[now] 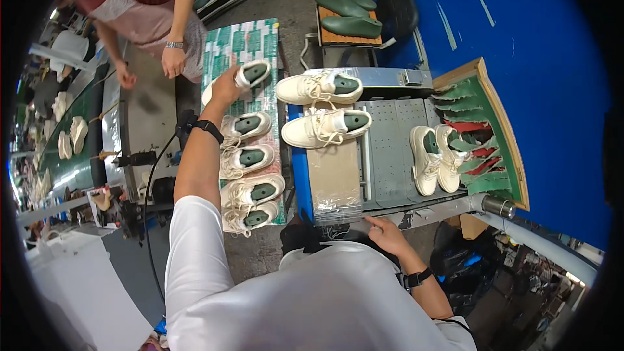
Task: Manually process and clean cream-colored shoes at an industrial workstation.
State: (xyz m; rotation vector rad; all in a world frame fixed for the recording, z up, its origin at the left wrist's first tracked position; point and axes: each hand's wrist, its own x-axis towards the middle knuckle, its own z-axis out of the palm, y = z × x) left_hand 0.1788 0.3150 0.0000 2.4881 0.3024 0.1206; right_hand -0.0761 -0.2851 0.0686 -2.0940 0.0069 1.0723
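Already four cream shoes (pixel 250 172) with green lasts inside lie in a row on the green patterned sheet (pixel 244 39), running toward six o'clock from the left hand (pixel 225 86). That hand is closed around the toe of a fifth cream shoe (pixel 252 74) at the row's twelve o'clock end; whether its sole has reached the sheet is hard to judge from this angle. The right hand (pixel 388 233) rests loosely open and empty on the grey bench edge (pixel 390 175). Two laced shoes (pixel 323 107) at three o'clock of the held shoe, and a pair (pixel 437 158) farther right, remain on the bench.
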